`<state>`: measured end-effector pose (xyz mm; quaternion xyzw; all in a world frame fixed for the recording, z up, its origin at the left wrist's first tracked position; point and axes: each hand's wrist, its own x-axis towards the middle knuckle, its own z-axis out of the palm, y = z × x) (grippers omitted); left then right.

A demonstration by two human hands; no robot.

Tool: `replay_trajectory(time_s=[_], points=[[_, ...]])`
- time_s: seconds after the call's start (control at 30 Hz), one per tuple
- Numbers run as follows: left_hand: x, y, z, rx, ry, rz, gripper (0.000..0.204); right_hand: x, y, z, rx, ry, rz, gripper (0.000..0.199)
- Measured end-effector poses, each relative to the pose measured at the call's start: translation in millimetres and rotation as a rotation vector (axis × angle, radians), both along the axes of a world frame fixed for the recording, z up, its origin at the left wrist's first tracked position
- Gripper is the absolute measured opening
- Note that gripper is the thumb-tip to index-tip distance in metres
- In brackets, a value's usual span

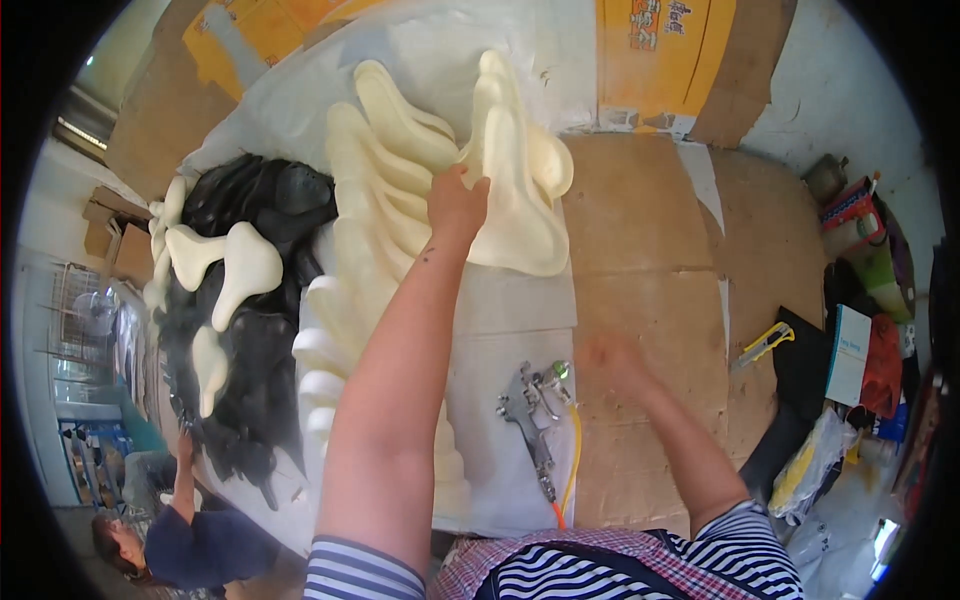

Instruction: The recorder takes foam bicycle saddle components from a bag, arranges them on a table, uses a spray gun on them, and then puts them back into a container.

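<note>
Cream saddle-shaped piece (522, 215) on far part of desk (650, 240), left hand (458, 207) at its left edge; pinch or touch of fingers: cannot tell. Similar pieces (365, 245) alongside. Blurred right hand (615, 362) near spray gun (523, 408), finger spread unclear. Beyond, orange cardboard (662, 65), dark-printed.

Yellow utility knife (764, 345) lies on brown cardboard (648, 215), right. White-and-blue packet (848, 355) beside red bundle (881, 368). Orange-printed cardboard (685, 75), far side.

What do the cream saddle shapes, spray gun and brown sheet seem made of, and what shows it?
Cream saddle shapes: perhaps moulded foam, from smooth, matte, rounded surfaces. Spray gun: probably metal; grey, shiny highlights. Brown sheet: likely cardboard, dull, creased.
</note>
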<state>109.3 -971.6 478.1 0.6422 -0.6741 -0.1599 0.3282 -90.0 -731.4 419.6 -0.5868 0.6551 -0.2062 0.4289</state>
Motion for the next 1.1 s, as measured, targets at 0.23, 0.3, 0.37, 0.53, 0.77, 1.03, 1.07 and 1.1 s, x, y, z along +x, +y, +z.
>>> replay_trajectory(time_s=[0.23, 0.3, 0.37, 0.53, 0.77, 1.03, 1.07, 1.1], points=[[12.5, 115.2, 85.7, -0.054, 0.381, -0.303, 0.029, 51.1, 116.0, -42.8, -0.218, 0.424, -0.103, 0.020], [42.3, 174.4, 112.7, 0.035, 0.542, -0.391, 0.024, 45.7, 114.6, -9.5, -0.077, 0.285, -0.031, 0.013], [89.6, 237.4, 153.6, -0.026, 0.425, -0.523, 0.025, 11.9, 140.3, 2.6, -0.206, 0.268, -0.063, 0.009], [248.3, 409.9, 151.7, 0.044, 0.607, -0.107, 0.025, -128.8, 160.5, -5.4, -0.130, 0.870, 0.018, 0.026], [401.3, 736.4, -18.8, 0.168, 1.008, 1.125, 0.024, 155.0, 103.4, 133.3, -0.375, 0.307, 0.412, 0.011], [358.1, 1049.8, -214.3, 0.191, 0.547, 2.026, 0.023, 578.8, 422.2, 79.0, 0.241, -0.210, 1.538, 0.011], [353.2, 1065.3, -226.1, 0.171, 0.522, 2.055, 0.025, 608.5, 458.4, 60.1, 0.247, -0.136, 1.815, 0.011], [353.7, 1068.0, -234.7, 0.185, 0.575, 2.082, 0.025, 630.1, 486.8, 30.3, 0.244, -0.054, 2.066, 0.011]])
